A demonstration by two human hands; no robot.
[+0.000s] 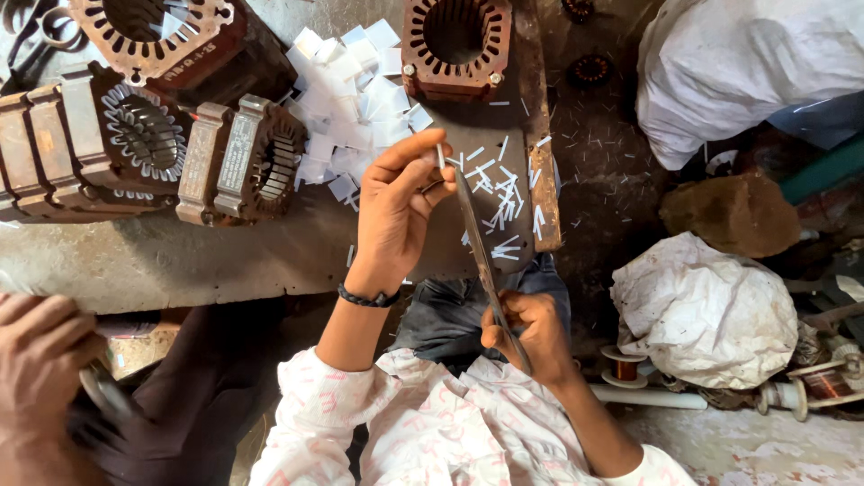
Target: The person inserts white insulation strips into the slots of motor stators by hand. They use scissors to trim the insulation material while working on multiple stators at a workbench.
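Note:
My left hand (396, 209), a black band at its wrist, is raised over the bench and pinches a narrow white paper strip (440, 156) between thumb and fingertips. My right hand (533, 335) is lower and nearer my body, closed around the handle end of a long thin metal blade (477, 245), which looks like scissors. The blade's tip reaches up to the strip beside the left fingers. Cut white slivers (504, 202) lie scattered on the bench under the blade.
Rusty motor stators (135, 135) (454, 45) stand on the grey bench (180, 261), with a pile of white paper squares (351, 99) between them. Another person's hand (36, 364) is at the lower left. White sacks (702, 310) and copper wire spools (624, 367) lie on the right.

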